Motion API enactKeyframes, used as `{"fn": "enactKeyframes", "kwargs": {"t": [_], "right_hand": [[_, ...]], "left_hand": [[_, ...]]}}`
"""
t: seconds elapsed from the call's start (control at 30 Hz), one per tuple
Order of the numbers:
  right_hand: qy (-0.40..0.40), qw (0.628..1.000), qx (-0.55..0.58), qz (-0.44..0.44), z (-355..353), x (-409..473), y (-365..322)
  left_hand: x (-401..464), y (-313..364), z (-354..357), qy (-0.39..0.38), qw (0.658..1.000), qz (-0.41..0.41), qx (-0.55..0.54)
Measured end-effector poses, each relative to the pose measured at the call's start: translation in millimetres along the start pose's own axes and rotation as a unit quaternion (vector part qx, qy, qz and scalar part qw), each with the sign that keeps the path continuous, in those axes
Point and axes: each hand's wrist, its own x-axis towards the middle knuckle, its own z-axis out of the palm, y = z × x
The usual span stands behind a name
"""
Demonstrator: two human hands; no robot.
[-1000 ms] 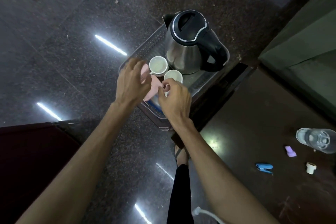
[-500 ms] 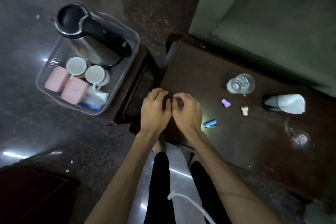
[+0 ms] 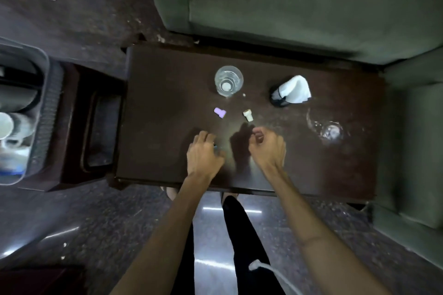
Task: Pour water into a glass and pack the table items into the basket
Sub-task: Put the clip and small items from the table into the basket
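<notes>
Hands over near edge of dark desk (image 3: pixel 163 108). Left hand (image 3: pixel 203 154) palm down, fingers (image 3: pixel 203 135) curled over a small blue item (image 3: pixel 216 148), mostly hidden; contact likely, actual grip cannot tell. Right hand (image 3: pixel 268 147) just beside it, loosely curled, thumb and forefinger close together, nothing visible between them. Glass (image 3: pixel 229 81) upright near far desk edge, water level unclear. Purple piece (image 3: pixel 220 112) and white cap (image 3: pixel 248 115) between glass and hands. Black holder with white cloth (image 3: pixel 291 92) to the right; second clear glass (image 3: pixel 329 129) further right, blurred. Basket (image 3: pixel 40 112) at left frame edge on a side stand, white cups (image 3: pixel 7 124) inside.
</notes>
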Motion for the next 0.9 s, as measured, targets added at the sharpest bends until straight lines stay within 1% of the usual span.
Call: {"fn": "enactKeyframes", "kwargs": {"t": [0.13,0.23,0.33,0.43,0.53,0.63,0.7,0.8,0.9], "right_hand": [[-0.001,1.0,-0.016,-0.008,2.3,34.1,13.4],[0.0,0.998,-0.025,-0.053,11.2,54.2,12.1],[-0.02,0.992,-0.063,-0.109,23.9,70.8,8.2],[-0.047,0.985,-0.108,-0.126,36.2,82.8,9.4],[-0.043,0.986,-0.116,-0.114,43.8,85.9,13.1],[-0.033,0.992,-0.085,-0.091,46.6,77.6,12.5],[-0.039,0.995,-0.051,-0.078,48.8,67.3,7.6],[-0.05,0.995,0.002,-0.084,54.8,48.0,-10.1],[-0.051,0.992,0.055,-0.101,63.3,29.0,-38.8]], "left_hand": [[10.6,-6.9,19.8,-0.004,0.999,-0.021,0.037],[19.2,-8.5,29.9,-0.019,0.997,-0.024,0.073],[26.7,-10.2,39.3,-0.042,0.994,-0.031,0.099],[31.7,-15.1,46.0,-0.037,0.995,-0.034,0.091],[34.8,-20.2,49.4,-0.02,0.997,-0.032,0.061],[34.2,-24.1,47.9,-0.001,0.999,-0.035,0.017],[32.4,-25.2,43.2,0.027,0.998,-0.045,-0.035],[31.0,-25.8,28.8,0.091,0.985,-0.066,-0.128],[32.6,-31.9,4.8,0.142,0.967,-0.083,-0.192]]}}
